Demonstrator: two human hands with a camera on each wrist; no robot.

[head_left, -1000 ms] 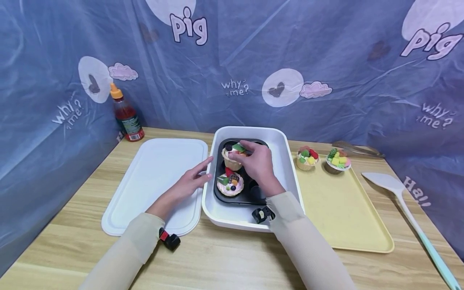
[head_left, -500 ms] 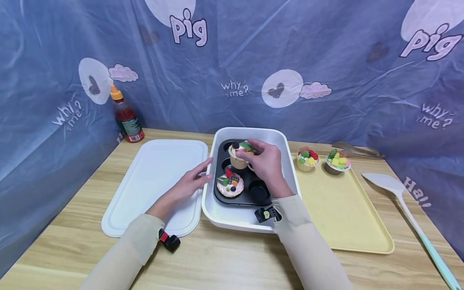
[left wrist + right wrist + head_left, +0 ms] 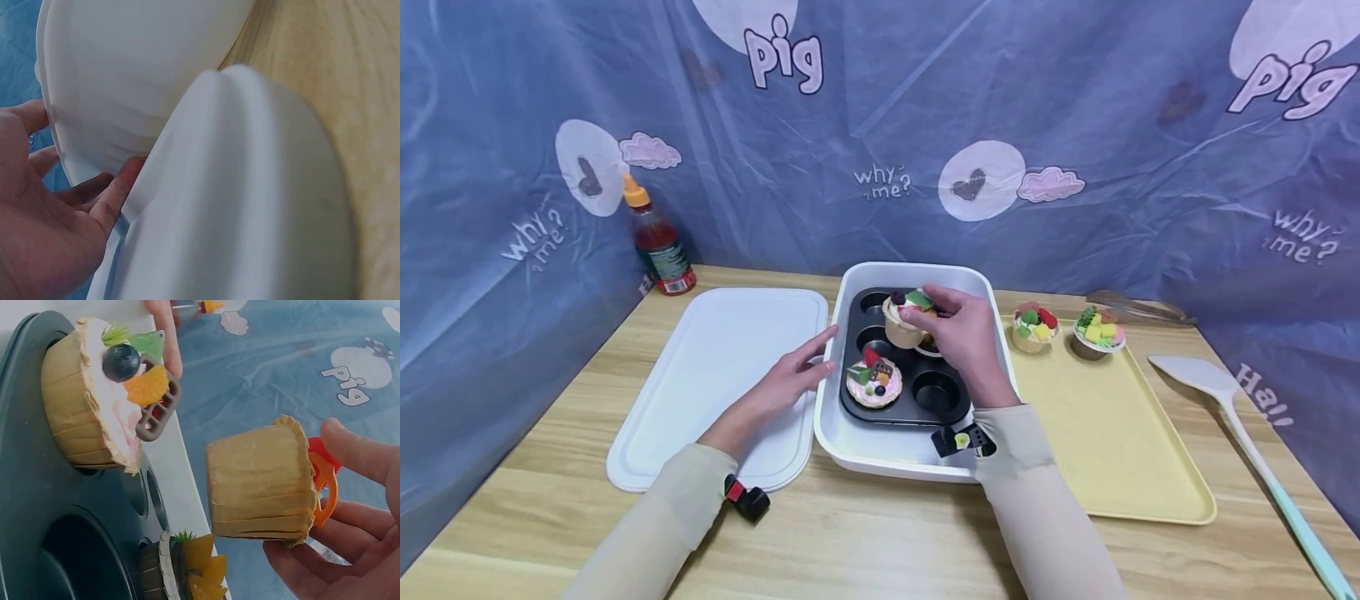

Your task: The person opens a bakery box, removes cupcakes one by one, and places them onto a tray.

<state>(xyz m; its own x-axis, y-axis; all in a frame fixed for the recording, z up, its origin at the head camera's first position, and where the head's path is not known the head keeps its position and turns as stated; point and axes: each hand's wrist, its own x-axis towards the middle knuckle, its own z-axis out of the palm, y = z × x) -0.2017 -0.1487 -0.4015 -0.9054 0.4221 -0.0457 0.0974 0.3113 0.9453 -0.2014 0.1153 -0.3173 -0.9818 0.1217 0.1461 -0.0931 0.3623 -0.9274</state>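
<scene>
My right hand (image 3: 964, 337) pinches a cupcake (image 3: 904, 333) by its topping. In the right wrist view this cupcake's tan paper wrapper (image 3: 259, 481) is tipped on its side, apart from the black muffin pan (image 3: 908, 410). Another cupcake (image 3: 874, 383), topped with a blueberry, orange and waffle piece, sits in the near-left cup. A dark-wrapped cupcake (image 3: 164, 569) sits in the pan too, mostly hidden by my right hand in the head view. My left hand (image 3: 786, 379) lies with extended fingers at the left rim of the white bin (image 3: 891, 458) that contains the pan.
A white lid (image 3: 730, 375) lies to the left, a sauce bottle (image 3: 662, 250) behind it. On the right, a yellow tray (image 3: 1120, 433) bears two cupcakes (image 3: 1034, 327) at its far end. Beyond are tongs (image 3: 1142, 308) and a long white-and-green spatula (image 3: 1232, 408).
My right hand has carried the cupcake to the right over the muffin pan, uncovering the left-middle and near-right cups. My left hand stays at the bin's rim.
</scene>
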